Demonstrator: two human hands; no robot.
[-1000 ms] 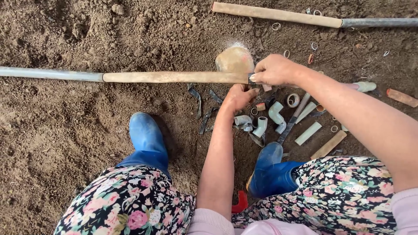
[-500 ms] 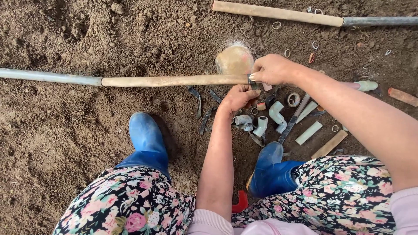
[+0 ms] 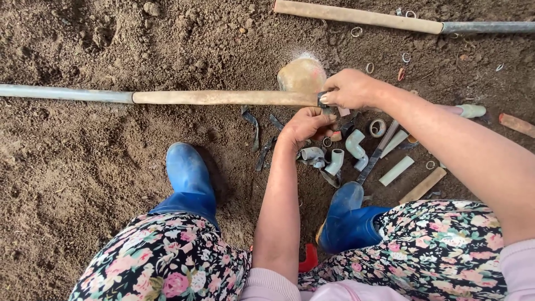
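Both hands are bunched up at the end of the tan hose [image 3: 223, 97], which lies across the bare soil [image 3: 83, 178] just ahead of the two blue rubber boots [image 3: 189, 178]. The right hand [image 3: 351, 89] is clenched around a small dark clamp [image 3: 323, 100] right at the hose end, and the left hand [image 3: 305, 125] is curled underneath, fingertips pinching something at the same joint, though I can't make out exactly what. For a joint like this I'd say keep the band square to the hose and steady the end with the lower hand so it doesn't twist while you cinch it; also keep grit out, since that soil is loose, crumbly and clumpy everywhere. The hose looks soft, matte and dusty, and to the left it meets a smooth grey pipe [image 3: 61, 93]. Just behind the joint sits a rounded tan lump [image 3: 301, 75], maybe a stone. Near the boots there's a scatter of pale plastic elbow fittings [image 3: 356, 147], short tube offcuts [image 3: 397, 170], dark rubbery strips [image 3: 253, 120] and little metal rings [image 3: 378, 127]. A second tan hose [image 3: 356, 15] lies along the far edge of the ground.
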